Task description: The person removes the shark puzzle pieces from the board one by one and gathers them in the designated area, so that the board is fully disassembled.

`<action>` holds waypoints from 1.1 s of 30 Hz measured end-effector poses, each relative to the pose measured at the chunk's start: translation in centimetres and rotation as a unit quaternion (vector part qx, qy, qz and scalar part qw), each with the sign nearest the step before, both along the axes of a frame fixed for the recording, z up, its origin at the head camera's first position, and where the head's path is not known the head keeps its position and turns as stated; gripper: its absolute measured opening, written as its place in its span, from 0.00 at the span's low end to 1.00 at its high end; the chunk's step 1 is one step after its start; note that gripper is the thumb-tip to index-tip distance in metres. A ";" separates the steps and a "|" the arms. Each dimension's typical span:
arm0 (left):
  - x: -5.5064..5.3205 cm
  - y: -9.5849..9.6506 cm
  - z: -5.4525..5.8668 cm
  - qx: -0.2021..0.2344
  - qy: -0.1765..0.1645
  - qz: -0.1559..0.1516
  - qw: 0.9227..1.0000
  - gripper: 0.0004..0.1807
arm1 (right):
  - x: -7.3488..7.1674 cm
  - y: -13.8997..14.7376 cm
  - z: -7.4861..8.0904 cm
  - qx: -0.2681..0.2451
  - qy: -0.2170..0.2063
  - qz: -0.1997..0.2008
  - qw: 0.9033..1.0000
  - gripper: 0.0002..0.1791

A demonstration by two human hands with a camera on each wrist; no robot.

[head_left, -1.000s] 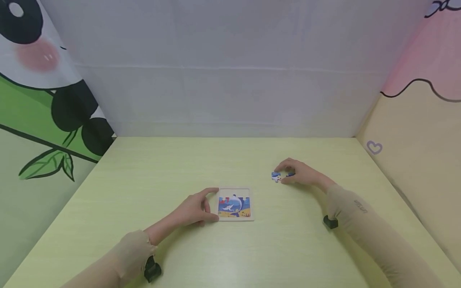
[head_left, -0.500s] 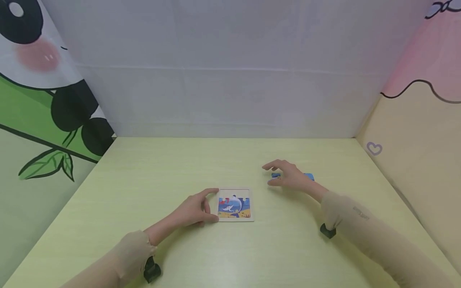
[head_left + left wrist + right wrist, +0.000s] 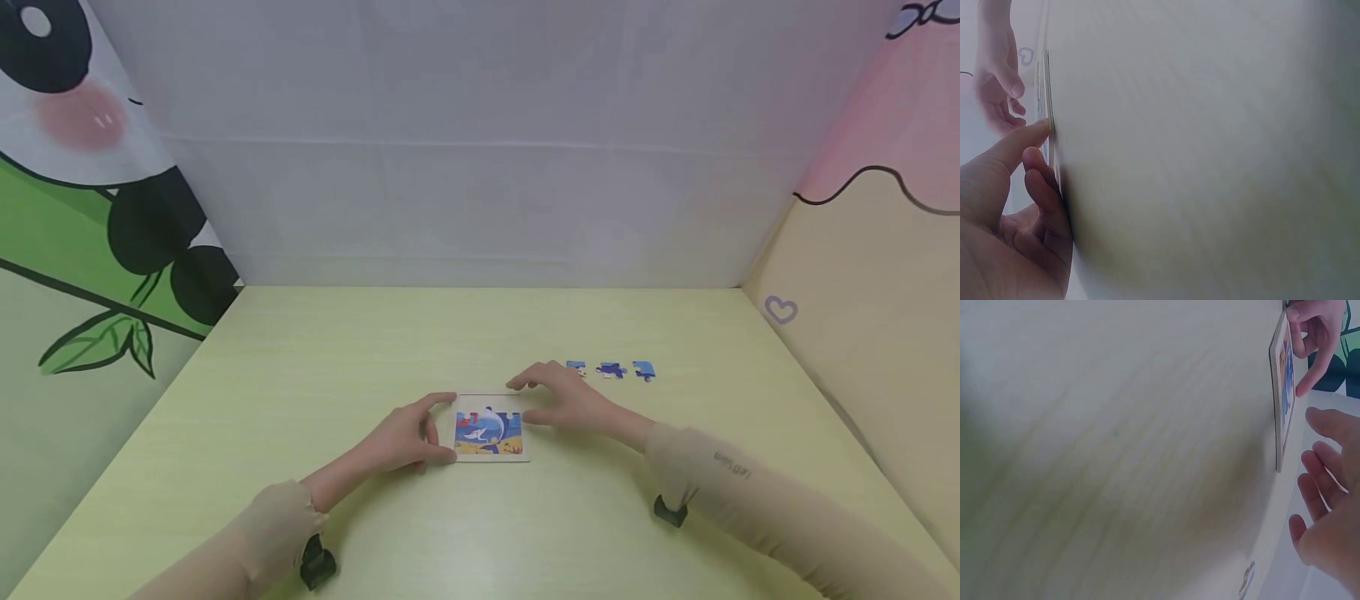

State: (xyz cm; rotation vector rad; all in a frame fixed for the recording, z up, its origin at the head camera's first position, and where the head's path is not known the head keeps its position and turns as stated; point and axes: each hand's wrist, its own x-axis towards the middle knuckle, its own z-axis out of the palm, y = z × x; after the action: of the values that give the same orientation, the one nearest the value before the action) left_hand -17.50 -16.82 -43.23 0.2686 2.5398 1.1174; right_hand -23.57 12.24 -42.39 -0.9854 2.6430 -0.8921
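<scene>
In the head view a square jigsaw puzzle board (image 3: 488,432) with a pale frame lies on the table. Its lower part shows a dolphin picture, while a pale strip is bare along the top. My left hand (image 3: 408,433) holds the board's left side, index finger at the upper corner and thumb at the lower one. Over the board's right edge hovers my right hand (image 3: 564,398), fingers spread and nothing visible between them. The right wrist view also shows this hand (image 3: 1335,481) loosely bent beside the board (image 3: 1283,394).
Three loose blue jigsaw pieces lie in a row behind my right hand: one partly hidden (image 3: 576,365), a middle one (image 3: 611,370) and a right one (image 3: 643,370). A pale wooden table (image 3: 337,333) meets a white backdrop (image 3: 480,208) at its far edge.
My right hand has moved left and nearer, from the loose pieces to the board's right edge, uncovering the pieces. The left hand and the board have stayed put.
</scene>
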 end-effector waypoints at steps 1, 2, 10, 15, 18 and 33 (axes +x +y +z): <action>0.0 0.0 0.0 0.000 -0.001 0.000 1.000 0.48 | 0.2 -0.2 -0.1 0.004 0.002 0.003 1.000 0.25; 0.0 0.0 0.0 0.000 -0.001 0.000 1.000 0.48 | 0.4 -0.3 -0.2 0.008 0.005 0.006 1.000 0.25; 0.0 0.0 0.0 0.003 -0.003 -0.002 1.000 0.49 | 1.7 -1.5 -0.7 0.053 0.009 0.002 0.999 0.21; -0.2 0.0 0.0 0.004 0.003 -0.003 1.000 0.49 | 2.2 -2.0 -0.4 0.063 0.009 -0.006 0.998 0.21; -0.2 -0.1 0.0 0.003 0.003 -0.003 1.000 0.49 | 2.3 -2.3 -0.1 0.059 -0.001 -0.009 0.998 0.21; 0.1 -0.1 0.0 0.007 0.002 -0.007 1.000 0.48 | 2.3 -3.0 0.2 0.046 -0.038 -0.016 0.998 0.18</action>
State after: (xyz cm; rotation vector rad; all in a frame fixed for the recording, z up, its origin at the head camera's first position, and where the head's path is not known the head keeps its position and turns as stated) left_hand -17.42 -16.88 -43.22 0.2926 2.5299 1.1313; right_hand -21.27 9.21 -42.17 -0.8722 2.6175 -0.7911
